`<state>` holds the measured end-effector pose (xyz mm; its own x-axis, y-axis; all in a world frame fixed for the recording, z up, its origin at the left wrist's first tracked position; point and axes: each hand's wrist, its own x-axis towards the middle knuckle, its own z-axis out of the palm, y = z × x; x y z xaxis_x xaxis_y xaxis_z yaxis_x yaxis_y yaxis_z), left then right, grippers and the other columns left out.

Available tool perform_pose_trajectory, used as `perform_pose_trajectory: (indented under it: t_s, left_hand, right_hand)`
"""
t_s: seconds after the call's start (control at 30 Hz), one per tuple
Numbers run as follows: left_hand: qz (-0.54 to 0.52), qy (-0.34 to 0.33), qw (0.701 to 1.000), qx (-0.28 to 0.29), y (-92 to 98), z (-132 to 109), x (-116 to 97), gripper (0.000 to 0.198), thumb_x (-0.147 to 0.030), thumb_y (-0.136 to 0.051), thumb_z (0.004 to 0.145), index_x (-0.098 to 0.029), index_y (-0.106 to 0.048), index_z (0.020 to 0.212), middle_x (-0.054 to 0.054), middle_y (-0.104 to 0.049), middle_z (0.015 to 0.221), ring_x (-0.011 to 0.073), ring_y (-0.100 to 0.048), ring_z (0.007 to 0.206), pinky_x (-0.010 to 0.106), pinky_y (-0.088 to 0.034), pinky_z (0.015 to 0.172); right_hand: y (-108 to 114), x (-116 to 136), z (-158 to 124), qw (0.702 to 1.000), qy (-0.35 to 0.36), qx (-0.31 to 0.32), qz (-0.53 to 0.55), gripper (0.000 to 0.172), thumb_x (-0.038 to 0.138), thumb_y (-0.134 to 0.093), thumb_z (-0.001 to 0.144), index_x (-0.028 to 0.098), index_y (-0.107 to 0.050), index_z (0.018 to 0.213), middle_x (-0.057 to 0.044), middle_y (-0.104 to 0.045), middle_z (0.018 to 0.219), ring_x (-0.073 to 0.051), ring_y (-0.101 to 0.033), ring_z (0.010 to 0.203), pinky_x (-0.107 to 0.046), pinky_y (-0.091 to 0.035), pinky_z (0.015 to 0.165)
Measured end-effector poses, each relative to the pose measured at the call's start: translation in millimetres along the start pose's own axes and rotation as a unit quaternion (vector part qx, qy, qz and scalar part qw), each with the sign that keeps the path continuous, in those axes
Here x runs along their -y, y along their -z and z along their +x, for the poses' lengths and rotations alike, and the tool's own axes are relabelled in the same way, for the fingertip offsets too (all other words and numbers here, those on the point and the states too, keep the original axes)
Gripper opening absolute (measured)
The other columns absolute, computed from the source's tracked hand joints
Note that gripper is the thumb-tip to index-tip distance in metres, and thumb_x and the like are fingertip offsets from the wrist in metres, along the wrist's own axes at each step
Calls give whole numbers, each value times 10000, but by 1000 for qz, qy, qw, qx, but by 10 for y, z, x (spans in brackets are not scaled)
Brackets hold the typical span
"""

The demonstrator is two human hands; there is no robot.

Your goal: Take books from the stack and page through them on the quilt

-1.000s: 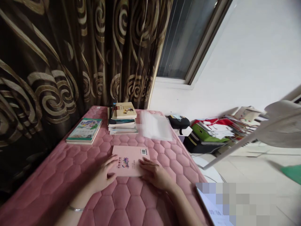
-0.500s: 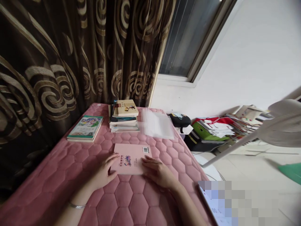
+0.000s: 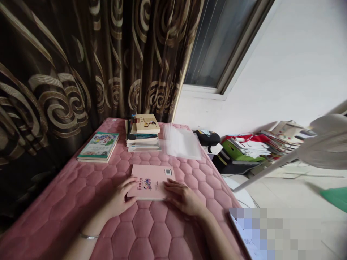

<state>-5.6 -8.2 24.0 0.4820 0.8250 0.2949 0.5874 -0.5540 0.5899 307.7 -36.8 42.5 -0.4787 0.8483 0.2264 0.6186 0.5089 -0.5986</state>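
Observation:
A pale pink book (image 3: 151,187) lies flat on the quilted pink mattress (image 3: 148,231), with a barcode, printed characters and a small coloured picture on its upper face. At its left side rests my left hand (image 3: 126,191), fingertips on the cover and thumb spread apart near the closest corner. My right hand (image 3: 181,195) lies over the book's right side, its fingers stretched flat on the cover. Part of the right edge is hidden beneath it. Neither hand is wrapped round the book.
Farther back stand a stack of books (image 3: 145,135), clear plastic sheets (image 3: 181,142) and, to the left, green-edged books (image 3: 99,146). A phone (image 3: 246,234) lies at the right edge, near a white fan (image 3: 322,144). Bags and papers (image 3: 244,148) sit beyond. A patterned curtain (image 3: 114,61) hangs behind.
Both hands stay on the pink book in nearly the same place. Only a very slight shift of the view shows.

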Motion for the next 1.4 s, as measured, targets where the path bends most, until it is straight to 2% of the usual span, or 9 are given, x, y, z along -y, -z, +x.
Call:
perform_pose_trajectory:
  t_s: [0.27, 0.43, 0.63, 0.83, 1.03, 1.13, 1.23, 1.3, 1.4]
  left_hand:
    - [-22, 10, 1000, 1, -17, 33, 59, 306, -314, -543, 869, -251, -662, 1144, 59, -597, 1318, 207, -534, 1239, 395, -431, 1070]
    - [-70, 20, 997, -22, -71, 47, 150, 346, -184, -492, 838, -264, -668, 1125, 21, -627, 1284, 177, -561, 1206, 376, -454, 1049]
    - [-134, 97, 979, -117, -113, 110, 197, 258, -241, -474, 831, -214, -683, 981, 48, -726, 1065, 199, -656, 1035, 385, -506, 964]
    - [-184, 140, 966, -114, -32, 286, 99, 265, -383, -495, 837, -175, -653, 885, 48, -736, 860, 199, -687, 811, 309, -539, 754]
    - [-84, 175, 961, -195, 4, 588, 49, 299, -453, -469, 830, -193, -571, 724, 28, -667, 674, 188, -644, 666, 269, -475, 619]
    - [-68, 191, 951, -235, -33, 723, 26, 274, -420, -439, 836, -196, -588, 780, 64, -700, 765, 204, -656, 708, 284, -474, 646]
    - [-68, 208, 939, -266, -81, 814, 27, 277, -398, -440, 836, -192, -621, 876, 103, -725, 883, 232, -669, 802, 312, -485, 707]
    - [-65, 213, 937, -270, -106, 856, 42, 285, -392, -443, 837, -187, -629, 906, 115, -725, 906, 244, -666, 821, 331, -487, 733]
    - [-82, 218, 932, -279, -129, 906, 73, 289, -387, -456, 834, -180, -628, 939, 118, -720, 914, 248, -658, 836, 347, -487, 770]
  right_hand:
    - [17, 24, 3, 1000, 2, -24, -4, 422, 347, -620, 856, 258, -602, 1268, -71, -611, 1287, -264, -491, 1275, -467, -436, 1053]
    - [13, -9, 5, 998, -39, -48, 19, 310, 316, -561, 882, 254, -672, 1165, -59, -655, 1222, -241, -571, 1190, -438, -472, 1014]
    - [-6, 34, 63, 983, -119, -114, 87, 278, 425, -550, 880, 253, -735, 995, -57, -714, 1093, -255, -645, 1057, -405, -525, 918]
    - [12, 47, 174, 958, -173, -190, 131, 362, 532, -585, 811, 216, -719, 925, -74, -744, 923, -254, -696, 821, -339, -563, 689]
    - [146, 63, 459, 942, -176, -283, 48, 416, 501, -574, 817, 194, -647, 1087, -90, -728, 944, -237, -674, 788, -347, -537, 678]
    - [84, 94, 624, 916, -141, -376, -11, 477, 429, -564, 835, 163, -558, 1231, -123, -682, 1068, -249, -639, 928, -399, -519, 799]
    - [-62, 203, 744, 884, -110, -432, -140, 452, 330, -521, 873, 194, -506, 1304, -146, -569, 1279, -287, -512, 1179, -505, -412, 966]
    - [-162, 322, 795, 879, -101, -408, -226, 437, 265, -480, 901, 237, -485, 1338, -125, -463, 1412, -301, -359, 1330, -553, -304, 1045]
    - [-278, 484, 850, 898, -57, -309, -307, 443, 275, -462, 929, 265, -461, 1372, -78, -339, 1516, -302, -168, 1429, -576, -157, 1113]
